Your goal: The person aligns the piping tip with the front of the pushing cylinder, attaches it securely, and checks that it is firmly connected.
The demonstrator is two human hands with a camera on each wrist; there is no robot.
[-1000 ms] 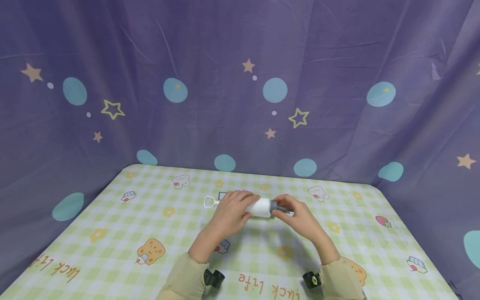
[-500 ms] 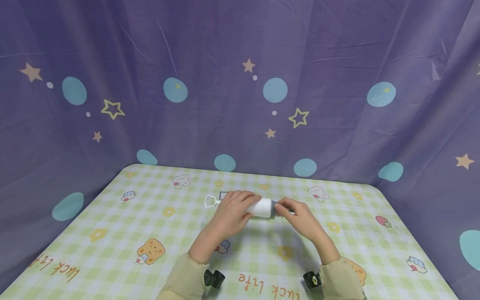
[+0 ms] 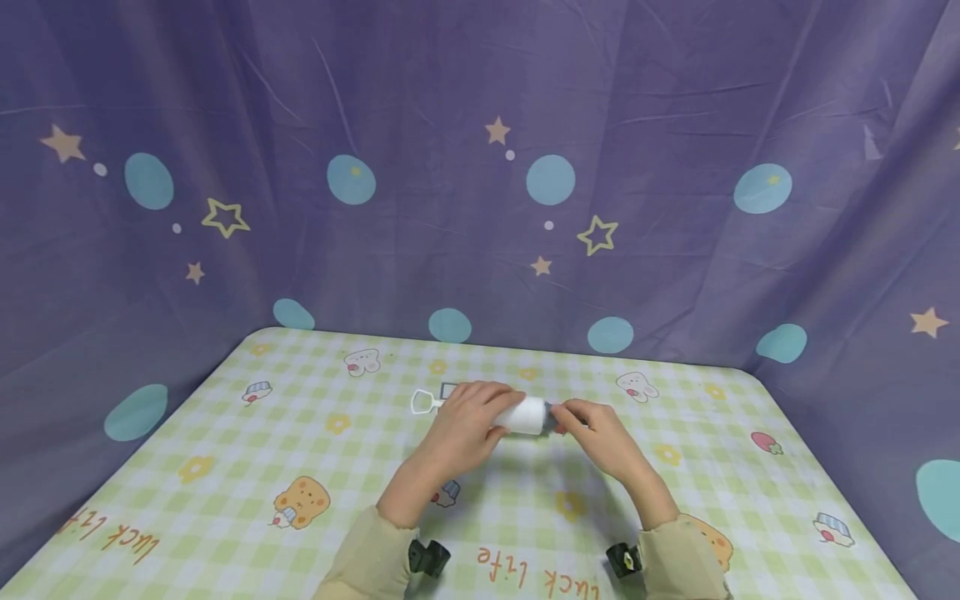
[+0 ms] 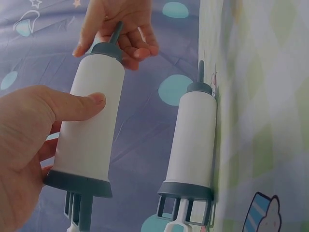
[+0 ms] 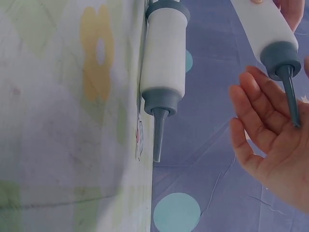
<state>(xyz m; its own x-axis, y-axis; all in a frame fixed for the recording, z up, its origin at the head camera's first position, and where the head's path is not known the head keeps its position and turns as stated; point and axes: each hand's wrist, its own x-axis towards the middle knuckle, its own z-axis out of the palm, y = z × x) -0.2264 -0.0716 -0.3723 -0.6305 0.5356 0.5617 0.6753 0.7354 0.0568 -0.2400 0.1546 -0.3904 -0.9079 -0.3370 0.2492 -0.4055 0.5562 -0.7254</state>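
In the left wrist view my left hand [image 4: 34, 135] grips a pastry syringe [image 4: 94, 116] by its white barrel. Its thumb lies along the barrel. A grey-blue screw cap [image 4: 106, 49] with a long thin nozzle closes the far end. My right hand [image 5: 280, 145] is around that cap, palm up, fingers loosely bent; in the left wrist view its thumb stands a little apart from the cap. A second, like syringe [image 5: 164, 53] lies on the tablecloth beyond, mostly hidden behind the hands in the head view. A white loop handle [image 3: 422, 402] shows left of the left hand.
The table [image 3: 337, 467] wears a green-and-white checked cloth with printed cartoons. Behind and at both sides hangs a purple curtain [image 3: 450, 267] with stars and teal spots. A dark band with a small device [image 3: 429, 557] sits at each wrist.
The right hand's fingers have shifted and turned on the cap, covering more of the nozzle. The left hand and syringe have moved only slightly to the right.
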